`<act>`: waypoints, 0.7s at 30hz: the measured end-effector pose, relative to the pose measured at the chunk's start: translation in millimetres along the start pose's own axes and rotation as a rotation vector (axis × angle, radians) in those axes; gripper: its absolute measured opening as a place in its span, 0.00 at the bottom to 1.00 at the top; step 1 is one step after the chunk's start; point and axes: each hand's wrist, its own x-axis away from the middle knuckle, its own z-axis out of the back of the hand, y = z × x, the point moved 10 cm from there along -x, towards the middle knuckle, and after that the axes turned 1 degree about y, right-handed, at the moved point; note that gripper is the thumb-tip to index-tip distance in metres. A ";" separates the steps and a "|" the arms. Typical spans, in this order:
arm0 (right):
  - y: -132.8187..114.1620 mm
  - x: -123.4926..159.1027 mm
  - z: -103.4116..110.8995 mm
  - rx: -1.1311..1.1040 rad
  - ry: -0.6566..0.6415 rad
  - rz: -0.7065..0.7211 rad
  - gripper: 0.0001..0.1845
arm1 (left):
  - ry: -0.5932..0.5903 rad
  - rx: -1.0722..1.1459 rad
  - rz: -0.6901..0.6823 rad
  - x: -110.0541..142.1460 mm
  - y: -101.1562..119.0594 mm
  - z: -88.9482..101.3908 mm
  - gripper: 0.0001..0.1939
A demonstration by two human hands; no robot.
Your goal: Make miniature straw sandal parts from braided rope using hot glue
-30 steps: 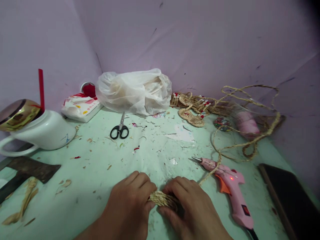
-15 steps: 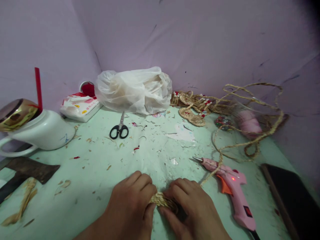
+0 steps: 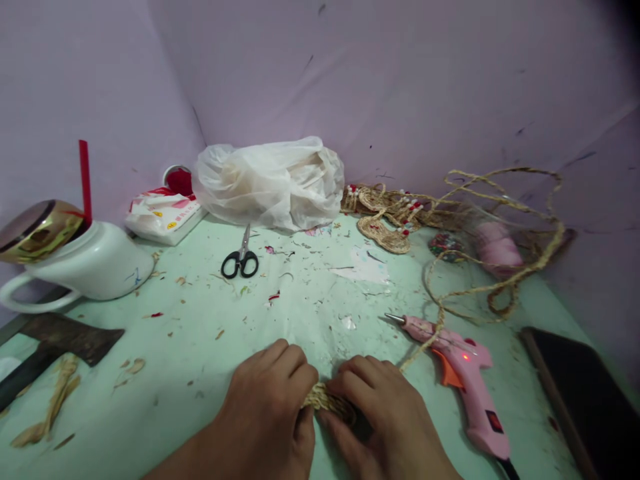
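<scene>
At the bottom middle, a small coil of braided straw cord point(image 3: 324, 398) is pinched between my two hands, mostly covered by the fingers. My left hand point(image 3: 273, 403) is closed on its left side, thumb below and fingers above. My right hand point(image 3: 383, 407) grips its right side in the same way. A length of straw cord point(image 3: 423, 347) runs from behind my right hand up across a pink glue gun point(image 3: 467, 380), whose red light is lit, and loops toward the wall. Scissors point(image 3: 241, 260) with black handles lie farther back.
On the left are a white mug point(image 3: 110, 260), a hatchet point(image 3: 75, 337) and a tissue pack point(image 3: 167, 217). A plastic bag point(image 3: 273, 183) and woven straw pieces with pins point(image 3: 385, 233) rest along the wall. A dark phone-like slab point(image 3: 580, 400) lies at right. Scraps dot the green tabletop point(image 3: 180, 367).
My left hand has shifted slightly to the right and turned a little against the coil. The right hand stays almost in place, and the camera view has moved slightly.
</scene>
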 end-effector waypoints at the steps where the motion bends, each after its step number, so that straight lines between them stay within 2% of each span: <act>1: 0.4 0.1 -0.8 0.003 -0.008 -0.003 0.03 | -0.008 -0.002 0.002 0.4 -0.1 -0.5 0.07; 6: 4.2 0.5 -5.5 0.014 -0.069 -0.036 0.02 | -0.024 -0.011 -0.011 1.3 1.1 -1.7 0.07; 15: 4.4 2.5 -4.8 -0.003 -0.071 -0.032 0.02 | 0.010 -0.016 -0.098 -0.3 7.5 -0.8 0.05; 21: 4.6 2.7 -5.5 -0.016 -0.072 -0.050 0.02 | 0.099 -0.037 -0.134 0.6 11.7 5.2 0.05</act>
